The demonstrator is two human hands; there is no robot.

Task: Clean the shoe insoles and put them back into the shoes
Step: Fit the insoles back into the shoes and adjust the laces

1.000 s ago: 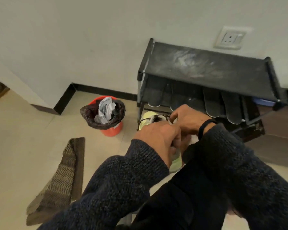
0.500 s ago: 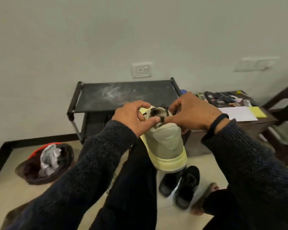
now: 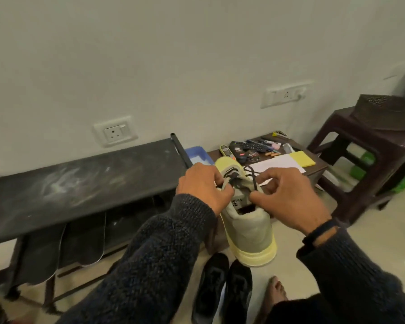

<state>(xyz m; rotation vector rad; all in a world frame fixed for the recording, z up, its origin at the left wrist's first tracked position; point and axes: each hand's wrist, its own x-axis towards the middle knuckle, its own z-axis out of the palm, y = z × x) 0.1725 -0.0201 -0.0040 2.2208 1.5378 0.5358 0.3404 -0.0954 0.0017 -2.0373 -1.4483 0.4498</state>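
Note:
A pale green shoe [image 3: 249, 232] with a yellow sole is held up in front of me, heel toward the camera. My left hand [image 3: 202, 187] grips its left collar and the black laces [image 3: 234, 177]. My right hand [image 3: 288, 197] pinches a lace at the right side of the opening. Several dark insoles [image 3: 84, 244] lean on the lower level of the black shoe rack [image 3: 80, 185]. A pair of black shoes [image 3: 222, 291] stands on the floor below the raised shoe.
A low brown table [image 3: 311, 170] to the right carries remotes, pens, white paper and a yellow pad. A dark plastic stool [image 3: 369, 146] stands at far right. My bare foot [image 3: 275, 293] rests beside the black shoes. Wall sockets sit above the rack.
The view swung right, away from the red bin. The green shoe came up from the floor to chest height, and both hands shifted from its top to its laces.

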